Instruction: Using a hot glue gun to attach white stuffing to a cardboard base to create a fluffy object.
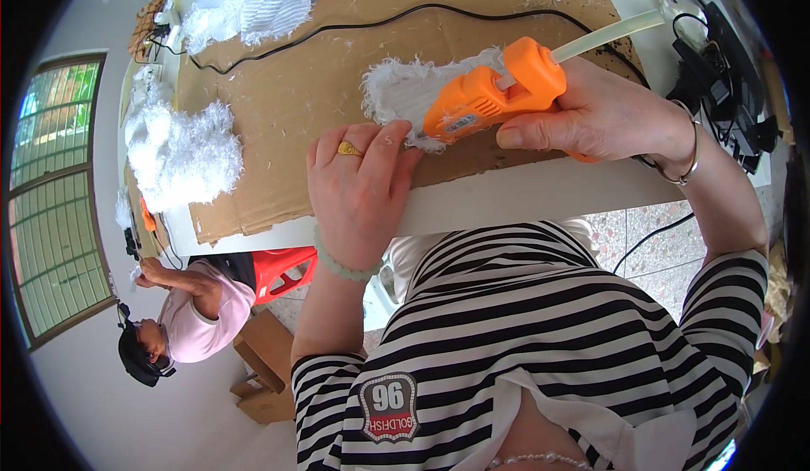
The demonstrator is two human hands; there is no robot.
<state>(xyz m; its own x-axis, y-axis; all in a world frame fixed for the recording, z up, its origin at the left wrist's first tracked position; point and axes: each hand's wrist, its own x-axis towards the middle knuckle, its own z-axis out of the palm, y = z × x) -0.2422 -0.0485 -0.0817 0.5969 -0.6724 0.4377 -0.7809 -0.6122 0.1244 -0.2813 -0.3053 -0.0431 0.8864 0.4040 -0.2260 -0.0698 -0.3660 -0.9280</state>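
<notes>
1. Head view looks down on a white fuzzy pad [405, 91] lying on a cardboard sheet [321, 75] near the table's front edge.
2. An orange glue gun [494, 91] is tilted over the pad, nozzle low at the pad's near edge, with a pale glue stick [607, 34] jutting from its back.
3. The right hand [599, 117] is wrapped around the gun's handle, fingers closed on it; a thin bangle [693, 155] circles that wrist.
4. The left hand [359, 184] lies flat, fingers together, its fingertips pressing the pad's near edge just beside the nozzle; it holds nothing. A gold ring [348, 148] sits on one finger and a pale bead bracelet [342, 264] is on the wrist.
5. A black cord [380, 22] runs across the cardboard behind the pad.
6. The cardboard covers most of a white table [523, 197], and bits of white fluff are scattered over it.
7. A heap of white fuzzy material [181, 150] lies at the cardboard's left end, and more white pieces [245, 11] sit at the far left corner.
8. Black cables and devices [726, 75] crowd the table's right side.
9. Another person in a pink top [198, 311] sits at the left end of the table, beside a red stool [283, 269].
</notes>
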